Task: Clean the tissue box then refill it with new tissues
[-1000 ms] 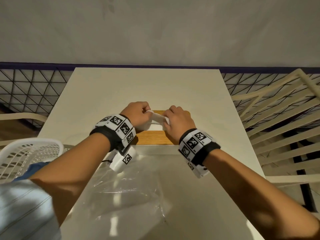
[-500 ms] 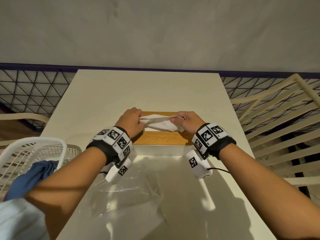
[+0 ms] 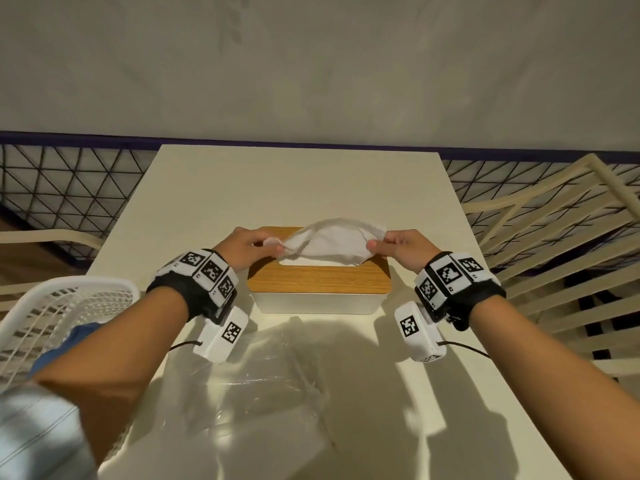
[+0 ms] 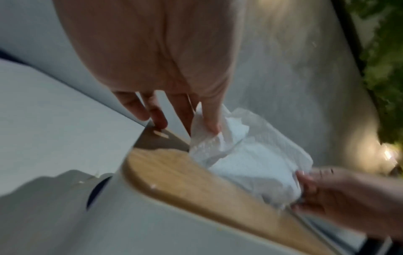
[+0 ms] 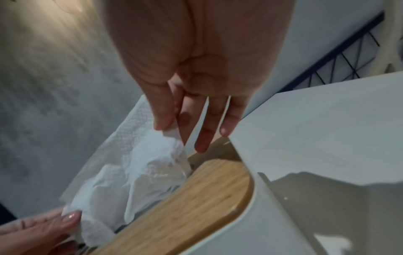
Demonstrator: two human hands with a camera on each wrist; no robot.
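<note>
Head view — basket [image 3: 52, 306] left, plastic wrapper [image 3: 270, 386] before tissue box [image 3: 318, 289].

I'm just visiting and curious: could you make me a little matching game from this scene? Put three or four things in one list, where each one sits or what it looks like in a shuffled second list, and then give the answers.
Things:
1. tissue
2. wooden lid
3. clear plastic wrapper
4. white basket

Places or states:
A. lies flat on the table, near the person
B. at the table's left edge, with a blue cloth in it
C. pinched at its two ends by the left hand and the right hand
D. sits on top of the white tissue box

Pairs: 1-C, 2-D, 3-A, 4-B
</note>
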